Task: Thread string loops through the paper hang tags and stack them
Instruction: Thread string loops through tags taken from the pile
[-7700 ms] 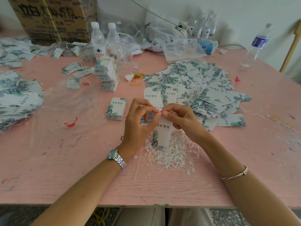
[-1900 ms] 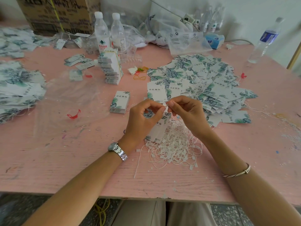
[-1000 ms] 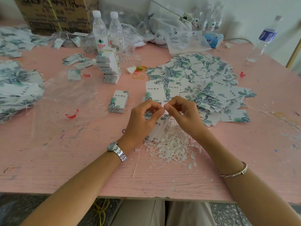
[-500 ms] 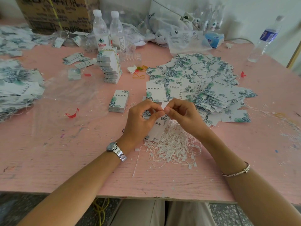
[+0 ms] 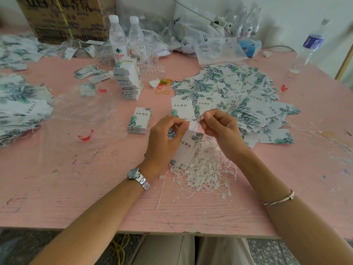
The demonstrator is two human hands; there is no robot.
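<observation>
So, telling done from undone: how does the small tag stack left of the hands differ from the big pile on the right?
The small stack is squared up, the big pile fanned out loosely and far wider. Strings poke from the pile; none show on the stack. Both carry the same leaf print.

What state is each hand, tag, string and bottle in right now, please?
left hand, gripping held tag
right hand, pinching string loop
held tag, lifted, tilted
string loop, pinched above tag
string pile, loose, tangled
small tag stack, neat, flat
water bottle, upright, capped
</observation>
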